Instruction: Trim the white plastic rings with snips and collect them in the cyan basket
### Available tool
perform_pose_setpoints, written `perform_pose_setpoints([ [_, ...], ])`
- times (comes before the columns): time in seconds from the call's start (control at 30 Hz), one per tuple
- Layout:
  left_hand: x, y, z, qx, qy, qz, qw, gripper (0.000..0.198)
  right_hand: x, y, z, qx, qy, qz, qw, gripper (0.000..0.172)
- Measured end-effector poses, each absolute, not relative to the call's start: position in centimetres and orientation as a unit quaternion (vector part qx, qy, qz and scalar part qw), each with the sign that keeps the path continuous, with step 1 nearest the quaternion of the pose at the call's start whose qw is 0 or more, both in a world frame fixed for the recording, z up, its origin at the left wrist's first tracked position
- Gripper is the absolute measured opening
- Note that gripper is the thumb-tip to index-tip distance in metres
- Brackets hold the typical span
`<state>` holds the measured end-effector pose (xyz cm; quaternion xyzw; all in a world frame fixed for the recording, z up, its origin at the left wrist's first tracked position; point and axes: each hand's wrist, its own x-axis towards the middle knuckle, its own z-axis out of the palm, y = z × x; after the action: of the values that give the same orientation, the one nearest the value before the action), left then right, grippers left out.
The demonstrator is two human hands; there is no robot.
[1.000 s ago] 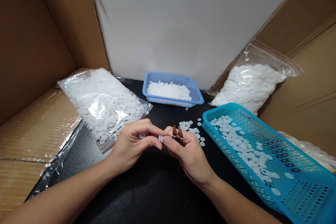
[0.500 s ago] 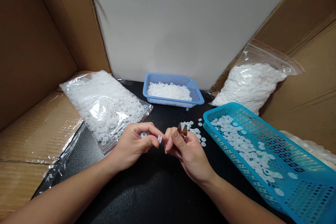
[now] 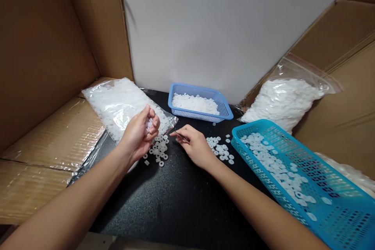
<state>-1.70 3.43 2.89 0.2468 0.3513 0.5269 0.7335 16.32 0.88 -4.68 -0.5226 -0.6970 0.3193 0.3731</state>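
My left hand (image 3: 137,133) is raised, its fingers curled around several small white plastic rings (image 3: 149,125) that show between them. Just right of and below it, a loose pile of the same rings (image 3: 159,147) lies on the black table (image 3: 164,199). My right hand (image 3: 195,142) is beside that pile, palm down, closed on small metal nippers (image 3: 182,137); their handles are mostly hidden in the hand. A second ring pile (image 3: 222,150) lies to the right of my right hand.
A clear bag of rings (image 3: 117,101) lies at the left. The blue basket (image 3: 225,116) at the back and the long teal basket (image 3: 260,179) at the right hold white pieces. Another filled bag (image 3: 284,97) leans against cardboard (image 3: 348,66) at right.
My hands have moved apart; the left is now raised and curled around rings, the right turned palm down with the nippers. The ring pile between them is now visible. The view has shifted slightly.
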Motion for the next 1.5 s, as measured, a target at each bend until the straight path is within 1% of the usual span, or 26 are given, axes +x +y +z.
perform_pose_setpoints([
  [0.17,-1.7,3.3,2.6,0.236,0.365,0.514,0.740,0.057,14.1,2.8,-5.0,-0.520,-0.721,0.301,0.345,0.007],
  [0.23,-1.8,3.3,2.3,0.253,0.378,0.505,0.733,0.059,13.9,3.1,-5.2,-0.517,-0.721,0.303,0.348,0.003],
  [0.27,-1.8,3.2,2.2,0.260,0.382,0.504,0.730,0.053,14.0,3.0,-5.2,-0.516,-0.718,0.307,0.353,0.002],
  [0.3,-1.8,3.2,2.0,0.267,0.381,0.505,0.727,0.042,14.2,2.9,-5.2,-0.514,-0.712,0.314,0.360,0.004],
  [0.37,-1.8,3.1,1.7,0.282,0.374,0.506,0.724,0.016,15.0,2.3,-5.0,-0.513,-0.696,0.331,0.379,0.017],
  [0.4,-1.8,3.0,1.5,0.290,0.373,0.502,0.725,0.012,15.5,1.8,-4.7,-0.514,-0.685,0.340,0.389,0.023],
  [0.47,-1.5,2.7,1.1,0.307,0.384,0.483,0.725,0.014,16.5,0.5,-4.1,-0.517,-0.665,0.352,0.408,0.032],
  [0.5,-1.3,2.5,0.9,0.317,0.394,0.467,0.725,0.014,17.0,-0.2,-3.7,-0.520,-0.656,0.354,0.418,0.034],
  [0.57,-0.9,2.1,0.4,0.348,0.407,0.420,0.733,0.023,17.7,-1.6,-3.0,-0.524,-0.639,0.353,0.440,0.032],
  [0.63,-0.5,1.5,0.0,0.387,0.403,0.358,0.748,0.036,18.1,-2.8,-2.4,-0.506,-0.627,0.345,0.482,0.025],
  [0.7,-0.2,0.9,-0.2,0.412,0.389,0.308,0.764,0.048,18.1,-3.6,-2.0,-0.480,-0.640,0.325,0.505,0.016],
  [0.73,-0.1,0.7,-0.2,0.420,0.381,0.295,0.769,0.051,18.0,-3.9,-1.8,-0.466,-0.654,0.309,0.509,0.011],
  [0.8,0.1,0.4,-0.3,0.435,0.371,0.288,0.768,0.050,17.8,-4.3,-1.5,-0.442,-0.681,0.275,0.515,0.003],
  [0.87,0.0,0.4,-0.2,0.467,0.369,0.297,0.747,0.042,17.6,-4.6,-1.3,-0.435,-0.682,0.261,0.526,0.002],
  [0.93,0.0,0.4,-0.1,0.515,0.367,0.312,0.709,0.031,17.5,-4.7,-1.1,-0.444,-0.661,0.269,0.541,0.005],
  [1.0,-0.1,0.5,0.1,0.571,0.357,0.337,0.658,0.019,17.6,-4.9,-1.0,-0.452,-0.646,0.282,0.546,0.009],
  [1.1,-0.2,0.4,0.3,0.634,0.334,0.385,0.582,0.008,17.8,-4.9,-0.9,-0.445,-0.658,0.283,0.536,0.009],
  [1.33,-0.3,0.3,0.3,0.736,0.294,0.434,0.428,0.010,17.9,-4.9,-0.8,-0.428,-0.701,0.224,0.525,0.013],
  [1.4,-0.4,0.3,0.3,0.744,0.291,0.441,0.410,0.010,17.9,-4.9,-0.9,-0.429,-0.700,0.226,0.525,0.010],
  [1.5,-0.4,0.3,0.2,0.729,0.297,0.446,0.426,0.012,17.7,-5.0,-1.0,-0.450,-0.662,0.287,0.526,0.005],
])
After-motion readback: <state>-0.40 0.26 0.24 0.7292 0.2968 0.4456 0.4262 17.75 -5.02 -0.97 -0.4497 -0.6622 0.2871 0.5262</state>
